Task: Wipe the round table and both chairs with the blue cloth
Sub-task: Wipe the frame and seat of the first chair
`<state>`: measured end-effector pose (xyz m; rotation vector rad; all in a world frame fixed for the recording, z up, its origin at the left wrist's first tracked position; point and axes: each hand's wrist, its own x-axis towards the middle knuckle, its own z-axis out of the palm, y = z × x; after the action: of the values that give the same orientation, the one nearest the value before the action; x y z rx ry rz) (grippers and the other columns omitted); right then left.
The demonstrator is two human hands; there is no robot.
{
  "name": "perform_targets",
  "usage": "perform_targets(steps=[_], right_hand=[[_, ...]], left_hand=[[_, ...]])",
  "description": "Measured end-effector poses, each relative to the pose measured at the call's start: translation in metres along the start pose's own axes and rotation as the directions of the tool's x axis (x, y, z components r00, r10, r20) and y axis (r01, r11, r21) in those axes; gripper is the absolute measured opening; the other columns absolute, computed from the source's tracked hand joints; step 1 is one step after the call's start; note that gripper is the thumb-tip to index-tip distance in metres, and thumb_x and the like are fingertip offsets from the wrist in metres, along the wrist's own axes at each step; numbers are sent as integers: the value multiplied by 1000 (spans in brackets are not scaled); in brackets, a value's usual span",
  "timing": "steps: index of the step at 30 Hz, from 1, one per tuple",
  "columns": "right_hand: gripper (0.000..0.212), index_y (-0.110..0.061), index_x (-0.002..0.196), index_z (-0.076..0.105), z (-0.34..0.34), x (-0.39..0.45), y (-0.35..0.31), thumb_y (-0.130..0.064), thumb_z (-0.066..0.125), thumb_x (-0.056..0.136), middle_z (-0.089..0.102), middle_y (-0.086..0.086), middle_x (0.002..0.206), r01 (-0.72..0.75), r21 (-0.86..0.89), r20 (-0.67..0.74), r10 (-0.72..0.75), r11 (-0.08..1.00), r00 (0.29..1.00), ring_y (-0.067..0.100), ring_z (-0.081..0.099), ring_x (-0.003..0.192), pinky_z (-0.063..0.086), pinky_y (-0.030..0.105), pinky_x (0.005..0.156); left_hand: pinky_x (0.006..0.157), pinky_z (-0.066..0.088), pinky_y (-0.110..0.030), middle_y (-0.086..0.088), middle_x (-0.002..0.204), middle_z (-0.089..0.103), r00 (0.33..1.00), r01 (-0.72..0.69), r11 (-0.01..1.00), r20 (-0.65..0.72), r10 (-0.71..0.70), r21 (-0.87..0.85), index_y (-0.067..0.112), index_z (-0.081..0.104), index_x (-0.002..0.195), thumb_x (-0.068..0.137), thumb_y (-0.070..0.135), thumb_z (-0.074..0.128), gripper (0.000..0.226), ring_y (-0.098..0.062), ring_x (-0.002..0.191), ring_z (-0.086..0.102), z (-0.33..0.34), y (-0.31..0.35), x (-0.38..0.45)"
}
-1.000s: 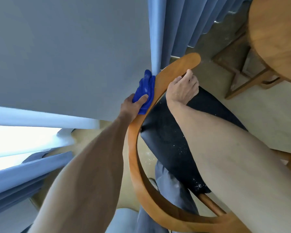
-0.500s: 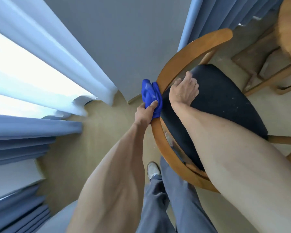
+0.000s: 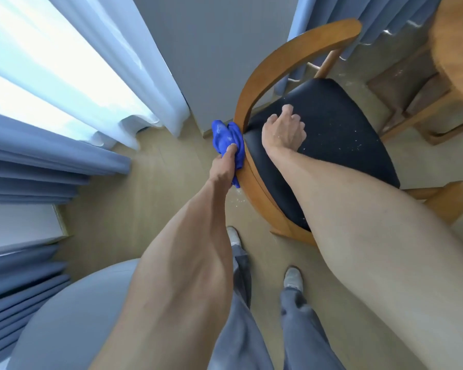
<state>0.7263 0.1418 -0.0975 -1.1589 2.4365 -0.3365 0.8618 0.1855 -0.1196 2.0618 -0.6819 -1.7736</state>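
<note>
- Left hand (image 3: 223, 162) grips the bunched blue cloth (image 3: 228, 141), pressed on the outer face of the chair (image 3: 254, 180) back rail; it has slid down the curve from a second ago
- Right hand (image 3: 284, 132) rests on the black seat, fingers curled and empty; it has left the rail
- Round table (image 3: 457, 44) at right edge; judged: chair wiping midway, specks remain on the seat
</note>
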Motion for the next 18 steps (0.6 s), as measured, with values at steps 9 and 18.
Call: perform_targets(steps=[9, 18], right_hand=[[35, -15, 131, 48, -19, -56, 77, -34, 36, 104, 63, 11, 120, 143, 1, 60, -143, 990, 988, 27, 56, 113, 43, 47, 98], [39, -15, 130, 51, -40, -92, 160, -24, 52, 93, 58, 12, 125, 100, -46, 161, -91, 994, 983, 30, 51, 118, 37, 45, 101]], left_hand=[[55, 43, -26, -7, 85, 62, 991, -65, 983, -125, 44, -173, 16, 60, 107, 82, 59, 40, 53, -24, 65, 55, 43, -70, -57], [58, 50, -26, -17, 113, 65, 975, -66, 975, -222, 18, -211, 9, 43, 129, 93, 40, 44, 47, -34, 81, 68, 128, -140, -129]])
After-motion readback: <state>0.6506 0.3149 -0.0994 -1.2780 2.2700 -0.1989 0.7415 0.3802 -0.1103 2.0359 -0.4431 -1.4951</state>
